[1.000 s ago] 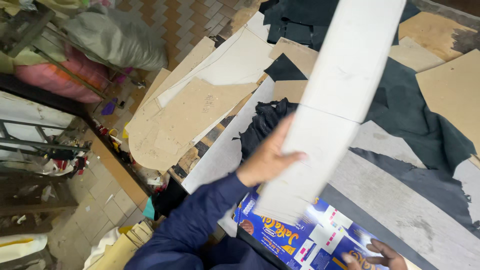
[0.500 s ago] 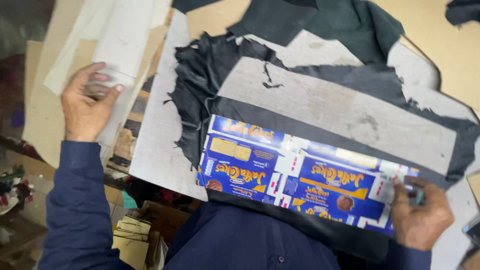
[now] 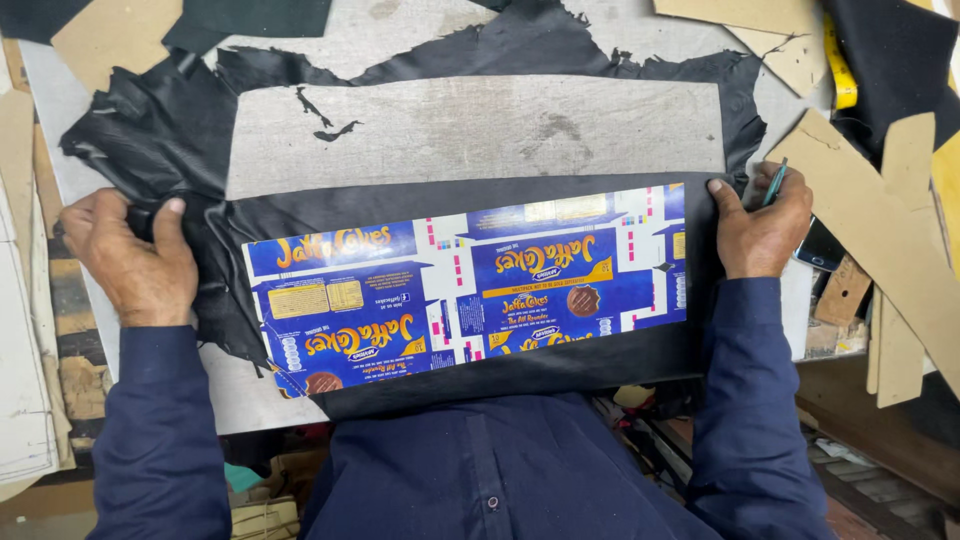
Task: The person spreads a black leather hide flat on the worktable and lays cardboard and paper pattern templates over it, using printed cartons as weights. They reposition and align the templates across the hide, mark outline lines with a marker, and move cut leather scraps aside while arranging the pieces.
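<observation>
A flattened blue printed carton sheet (image 3: 470, 290) lies on a piece of black leather (image 3: 200, 130) spread over a grey worktable (image 3: 480, 130). My left hand (image 3: 135, 255) grips a crumpled fold of the black leather at the sheet's left. My right hand (image 3: 762, 225) presses its thumb on the leather at the carton's right edge and holds a thin teal pen (image 3: 775, 183) between its fingers. A rectangular hole in the leather shows the grey table above the carton.
Brown cardboard patterns (image 3: 880, 230) lie at the right and along the top. A dark phone (image 3: 820, 245) sits under my right hand's far side. A yellow tape (image 3: 840, 70) runs at top right. White paper patterns (image 3: 25, 350) lie at the left.
My left hand let go of the white board at the left and came down onto the leather. The carton sheet now lies flatter and straighter, with my right hand at its right edge.
</observation>
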